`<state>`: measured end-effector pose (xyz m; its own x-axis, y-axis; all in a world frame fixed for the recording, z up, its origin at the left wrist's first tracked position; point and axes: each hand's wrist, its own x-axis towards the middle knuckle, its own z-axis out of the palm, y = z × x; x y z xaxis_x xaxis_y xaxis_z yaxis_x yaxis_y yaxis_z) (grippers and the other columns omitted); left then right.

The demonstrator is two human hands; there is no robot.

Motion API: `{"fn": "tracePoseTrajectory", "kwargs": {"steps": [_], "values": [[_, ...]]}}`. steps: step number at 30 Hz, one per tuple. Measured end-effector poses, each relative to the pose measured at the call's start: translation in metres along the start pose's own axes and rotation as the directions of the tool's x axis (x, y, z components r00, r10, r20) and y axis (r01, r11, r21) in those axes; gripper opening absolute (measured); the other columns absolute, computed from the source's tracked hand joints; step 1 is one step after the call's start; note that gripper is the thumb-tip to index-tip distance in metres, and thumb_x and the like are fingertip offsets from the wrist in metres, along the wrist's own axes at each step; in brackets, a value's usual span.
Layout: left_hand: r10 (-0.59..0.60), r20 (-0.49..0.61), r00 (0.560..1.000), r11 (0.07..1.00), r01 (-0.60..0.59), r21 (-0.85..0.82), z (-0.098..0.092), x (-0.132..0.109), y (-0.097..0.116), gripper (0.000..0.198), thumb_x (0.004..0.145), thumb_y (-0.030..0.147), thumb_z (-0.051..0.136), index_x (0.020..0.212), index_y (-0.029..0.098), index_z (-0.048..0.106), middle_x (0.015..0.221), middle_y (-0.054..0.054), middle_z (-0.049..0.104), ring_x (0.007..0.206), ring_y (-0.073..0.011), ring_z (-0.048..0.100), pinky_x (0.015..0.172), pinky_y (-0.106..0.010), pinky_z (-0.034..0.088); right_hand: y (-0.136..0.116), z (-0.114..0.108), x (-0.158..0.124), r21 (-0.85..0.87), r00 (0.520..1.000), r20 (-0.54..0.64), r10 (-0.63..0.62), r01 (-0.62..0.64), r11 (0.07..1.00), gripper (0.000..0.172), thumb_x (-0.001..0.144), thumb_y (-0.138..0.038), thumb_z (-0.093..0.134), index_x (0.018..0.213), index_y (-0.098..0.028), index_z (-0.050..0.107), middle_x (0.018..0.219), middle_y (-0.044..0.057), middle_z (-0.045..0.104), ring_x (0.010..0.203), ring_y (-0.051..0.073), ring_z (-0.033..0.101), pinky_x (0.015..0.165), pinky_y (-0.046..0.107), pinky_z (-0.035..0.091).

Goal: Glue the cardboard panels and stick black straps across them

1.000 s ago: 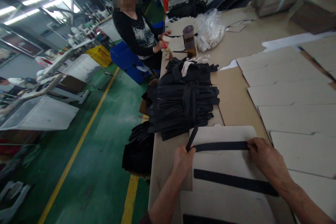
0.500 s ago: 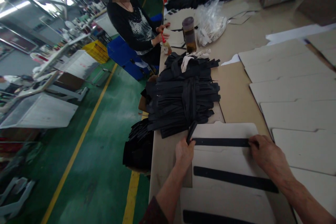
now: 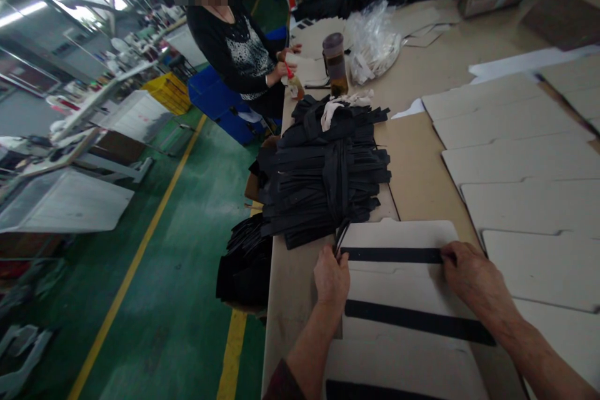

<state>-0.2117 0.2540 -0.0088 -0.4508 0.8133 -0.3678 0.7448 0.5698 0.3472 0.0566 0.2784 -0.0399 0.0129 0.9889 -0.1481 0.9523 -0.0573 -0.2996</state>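
Observation:
A black strip (image 3: 394,255) lies across a pale board (image 3: 403,232), stretched between my two hands. My left hand (image 3: 332,274) is closed at the strip's left end, with more black strips poking up between its fingers. At the other end, my right hand (image 3: 471,272) pinches the strip near the board's right edge. Nearer to me, a second black strip (image 3: 422,322) and a third strip (image 3: 379,390) rest on overlapping pale boards. Just beyond my left hand is a pile of black strips (image 3: 304,190), tied in bundles.
Rows of pale boards (image 3: 529,206) overlap on the right. Farther off stand a lidded bottle (image 3: 335,65) and a clear plastic bag (image 3: 377,44). A co-worker (image 3: 234,44) handles boards at the table's left side. Below the left edge sits a box of black pieces (image 3: 244,269).
My hands stay at the strip's two ends. The strips standing up from my left hand have turned slightly, and the whole view has shifted a little.

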Motion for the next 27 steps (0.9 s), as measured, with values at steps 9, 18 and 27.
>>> {"fn": "tracePoseTrajectory", "kwargs": {"steps": [9, 18, 27], "values": [[0.173, -0.01, 0.985, 0.985, -0.173, -0.022, 0.008, -0.003, 0.003, 0.017, 0.089, 0.018, 0.054, 0.101, 0.021, 0.067, 0.108, -0.006, 0.067, 0.098, -0.0176, 0.064, 0.087, -0.024, 0.043, -0.007, -0.007, 0.007, -0.072, 0.991, 0.13, 0.013, -0.004, 0.997, 0.022, 0.093, -0.015, 0.04, 0.099, -0.013, 0.061, 0.101, 0.015, 0.065, 0.081, 0.025, 0.066, 0.071, 0.034, 0.046], [0.097, 0.017, 0.995, 0.995, -0.097, -0.03, 0.008, 0.003, 0.01, 0.02, 0.081, 0.035, 0.07, 0.092, 0.019, 0.064, 0.099, -0.006, 0.068, 0.092, -0.0194, 0.064, 0.08, -0.026, 0.044, -0.012, -0.015, 0.014, 0.013, 0.984, 0.175, 0.017, -0.019, 1.0, 0.016, 0.091, -0.026, 0.054, 0.087, -0.013, 0.063, 0.089, 0.013, 0.067, 0.083, 0.025, 0.064, 0.077, 0.035, 0.047], [0.082, 0.074, 0.994, 0.995, -0.086, 0.052, 0.011, 0.011, 0.007, 0.027, 0.082, 0.041, 0.068, 0.099, 0.021, 0.06, 0.103, -0.005, 0.066, 0.092, -0.0208, 0.064, 0.076, -0.028, 0.043, -0.005, -0.008, 0.017, 0.071, 0.981, 0.187, 0.042, -0.056, 0.996, 0.011, 0.09, -0.027, 0.059, 0.085, -0.017, 0.057, 0.087, 0.008, 0.06, 0.075, 0.02, 0.059, 0.07, 0.031, 0.045]]}}
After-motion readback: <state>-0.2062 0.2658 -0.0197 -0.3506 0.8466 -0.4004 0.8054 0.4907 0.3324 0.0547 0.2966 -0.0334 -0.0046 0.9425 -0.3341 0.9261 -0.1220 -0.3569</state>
